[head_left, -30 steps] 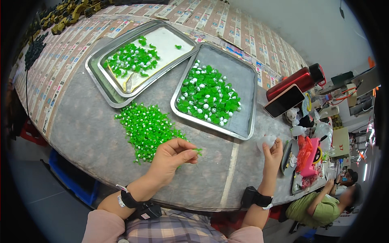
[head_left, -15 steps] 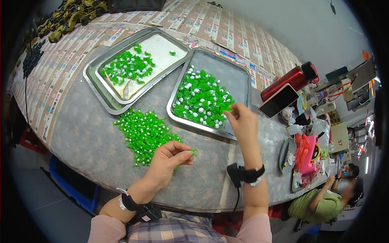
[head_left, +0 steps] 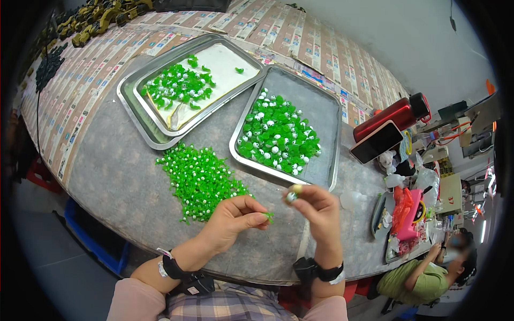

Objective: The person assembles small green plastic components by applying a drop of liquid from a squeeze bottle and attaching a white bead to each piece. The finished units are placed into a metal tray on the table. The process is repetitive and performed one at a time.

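Across the middle of the frame, the bench (head_left: pixel 118 187) carries trays and loose parts. At upper centre, a grey metal tray (head_left: pixel 316 99) holds a broad heap of green-and-white pieces (head_left: pixel 276 134); at upper left, a white-floored tray (head_left: pixel 225 60) holds a smaller batch (head_left: pixel 182 83). Below spreads a pile of small green parts (head_left: pixel 201 182) with white dots. Near lower centre, the left hand (head_left: pixel 233 220) pinches 1 green piece (head_left: pixel 269 217), and the right hand (head_left: pixel 320 214) grips 1 rounded white-and-dark piece (head_left: pixel 292 197). These 2 are apart. Work looks midway, with plenty left loose; which batch counts as finished, I cannot tell.
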Action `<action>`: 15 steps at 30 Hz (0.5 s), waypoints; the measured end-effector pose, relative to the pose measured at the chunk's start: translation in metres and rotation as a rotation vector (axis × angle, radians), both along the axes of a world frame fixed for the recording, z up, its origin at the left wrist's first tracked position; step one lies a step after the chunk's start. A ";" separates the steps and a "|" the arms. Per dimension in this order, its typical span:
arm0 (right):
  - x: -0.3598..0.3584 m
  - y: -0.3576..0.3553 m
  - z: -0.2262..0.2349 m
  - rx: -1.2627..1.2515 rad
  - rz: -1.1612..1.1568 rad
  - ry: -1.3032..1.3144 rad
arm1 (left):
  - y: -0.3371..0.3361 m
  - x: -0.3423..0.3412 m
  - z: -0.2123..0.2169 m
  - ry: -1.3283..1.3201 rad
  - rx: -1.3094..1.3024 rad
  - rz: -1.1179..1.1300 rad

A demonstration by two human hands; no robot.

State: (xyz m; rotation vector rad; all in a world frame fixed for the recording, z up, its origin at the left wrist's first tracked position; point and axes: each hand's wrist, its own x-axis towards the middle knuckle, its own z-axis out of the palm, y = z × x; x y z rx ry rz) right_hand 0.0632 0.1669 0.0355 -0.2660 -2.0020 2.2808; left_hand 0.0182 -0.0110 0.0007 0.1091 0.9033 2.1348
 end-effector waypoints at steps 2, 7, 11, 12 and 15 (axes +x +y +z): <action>0.006 -0.012 -0.006 -0.130 0.036 -0.037 | 0.002 0.001 0.000 0.002 0.005 -0.001; 0.008 -0.023 -0.013 -0.118 0.027 -0.019 | 0.003 -0.001 -0.001 -0.010 -0.006 0.034; 0.013 -0.023 -0.018 -0.078 0.013 -0.035 | 0.003 -0.001 -0.001 -0.002 -0.019 0.035; 0.014 -0.023 -0.019 -0.089 0.004 -0.038 | 0.003 -0.001 -0.001 0.002 -0.021 0.033; 0.015 -0.024 -0.017 -0.104 -0.013 -0.060 | 0.005 0.001 -0.002 0.011 -0.045 0.061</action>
